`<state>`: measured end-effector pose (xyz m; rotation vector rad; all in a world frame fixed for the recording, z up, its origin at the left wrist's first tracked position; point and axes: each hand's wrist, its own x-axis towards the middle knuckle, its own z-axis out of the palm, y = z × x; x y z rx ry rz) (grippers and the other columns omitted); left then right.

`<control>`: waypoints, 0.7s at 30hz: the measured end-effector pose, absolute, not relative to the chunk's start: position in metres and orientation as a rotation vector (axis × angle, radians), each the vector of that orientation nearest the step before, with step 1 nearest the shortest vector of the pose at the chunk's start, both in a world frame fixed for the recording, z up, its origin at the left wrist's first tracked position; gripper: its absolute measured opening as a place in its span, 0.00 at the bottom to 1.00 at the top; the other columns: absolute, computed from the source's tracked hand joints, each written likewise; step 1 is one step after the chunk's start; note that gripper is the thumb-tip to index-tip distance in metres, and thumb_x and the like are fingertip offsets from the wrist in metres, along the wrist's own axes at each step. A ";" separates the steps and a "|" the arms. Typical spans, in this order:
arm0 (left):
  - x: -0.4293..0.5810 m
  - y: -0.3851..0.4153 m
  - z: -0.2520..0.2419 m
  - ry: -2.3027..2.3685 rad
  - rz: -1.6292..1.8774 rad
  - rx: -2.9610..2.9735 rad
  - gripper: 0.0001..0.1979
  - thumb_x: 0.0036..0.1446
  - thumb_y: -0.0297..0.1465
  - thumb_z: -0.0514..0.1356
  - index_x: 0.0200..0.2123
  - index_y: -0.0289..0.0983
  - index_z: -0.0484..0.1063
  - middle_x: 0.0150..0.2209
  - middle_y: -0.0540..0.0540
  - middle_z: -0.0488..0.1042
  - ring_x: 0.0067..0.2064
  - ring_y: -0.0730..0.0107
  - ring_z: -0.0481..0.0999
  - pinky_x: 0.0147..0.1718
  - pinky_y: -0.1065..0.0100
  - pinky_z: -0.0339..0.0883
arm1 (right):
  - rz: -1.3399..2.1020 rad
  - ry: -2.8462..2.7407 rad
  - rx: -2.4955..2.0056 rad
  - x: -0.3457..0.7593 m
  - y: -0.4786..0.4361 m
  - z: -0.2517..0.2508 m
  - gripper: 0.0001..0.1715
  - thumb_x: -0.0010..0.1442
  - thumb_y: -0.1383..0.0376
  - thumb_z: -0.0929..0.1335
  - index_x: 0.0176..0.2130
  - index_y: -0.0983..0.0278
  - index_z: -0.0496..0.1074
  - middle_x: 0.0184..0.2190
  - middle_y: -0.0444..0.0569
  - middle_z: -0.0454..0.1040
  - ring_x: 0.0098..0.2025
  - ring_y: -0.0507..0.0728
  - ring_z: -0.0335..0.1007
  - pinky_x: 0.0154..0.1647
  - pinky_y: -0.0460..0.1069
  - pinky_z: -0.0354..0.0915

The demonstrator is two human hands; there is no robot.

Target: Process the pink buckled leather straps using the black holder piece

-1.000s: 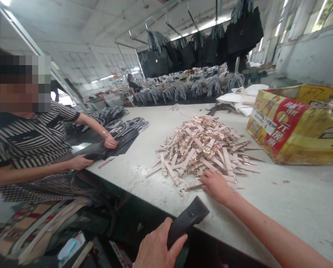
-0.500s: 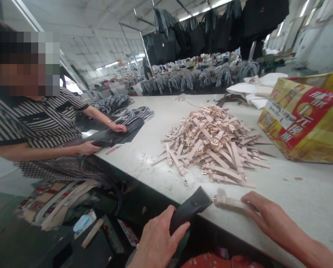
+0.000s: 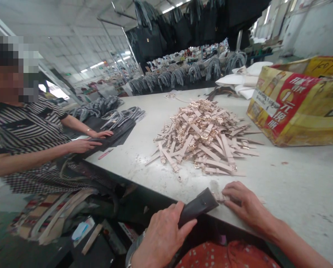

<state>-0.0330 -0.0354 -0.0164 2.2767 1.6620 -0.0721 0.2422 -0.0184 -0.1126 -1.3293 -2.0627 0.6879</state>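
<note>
My left hand (image 3: 169, 230) is wrapped round a dark grey handheld tool (image 3: 198, 207) at the table's front edge. The tool's wide end points right, close to a beige buckled strap (image 3: 220, 197). Over that strap my right hand (image 3: 246, 204) is closed, its fingertips on the strap near the buckle end. Whether the tool touches the strap cannot be made out. Beyond both hands lies a heap of beige straps (image 3: 202, 137) with gold buckles.
A yellow and red carton (image 3: 295, 108) stands at the right of the white table (image 3: 130, 160). On the left a person in a striped top (image 3: 24, 126) has both hands on black material (image 3: 116, 136). Black bags (image 3: 155, 41) hang behind.
My right hand has moved left along the strap, closer to the tool. The person's hands on the left now lie flatter on the black material. The camera view has shifted slightly.
</note>
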 end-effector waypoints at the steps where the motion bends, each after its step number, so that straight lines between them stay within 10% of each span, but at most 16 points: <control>1: -0.031 -0.035 -0.016 1.655 -0.086 2.296 0.14 0.58 0.46 0.53 0.39 0.43 0.66 0.36 0.50 0.75 0.37 0.58 0.75 0.34 0.64 0.62 | 0.702 -2.052 -1.321 0.243 -0.019 -0.113 0.08 0.60 0.68 0.65 0.41 0.61 0.71 0.43 0.49 0.66 0.47 0.55 0.61 0.49 0.50 0.61; 9: -0.011 -0.023 -0.017 1.598 -0.160 2.443 0.16 0.58 0.47 0.52 0.40 0.43 0.66 0.35 0.48 0.75 0.36 0.54 0.75 0.34 0.58 0.68 | 0.722 -1.985 -1.393 0.245 -0.021 -0.116 0.14 0.50 0.76 0.62 0.38 0.64 0.68 0.49 0.48 0.63 0.49 0.54 0.62 0.49 0.49 0.62; 21: -0.016 -0.015 -0.012 1.532 -0.178 2.532 0.17 0.58 0.47 0.52 0.43 0.42 0.66 0.34 0.47 0.75 0.36 0.53 0.76 0.36 0.54 0.70 | 0.779 -1.976 -1.301 0.246 -0.021 -0.114 0.09 0.62 0.66 0.64 0.40 0.62 0.74 0.42 0.49 0.68 0.45 0.54 0.65 0.47 0.49 0.63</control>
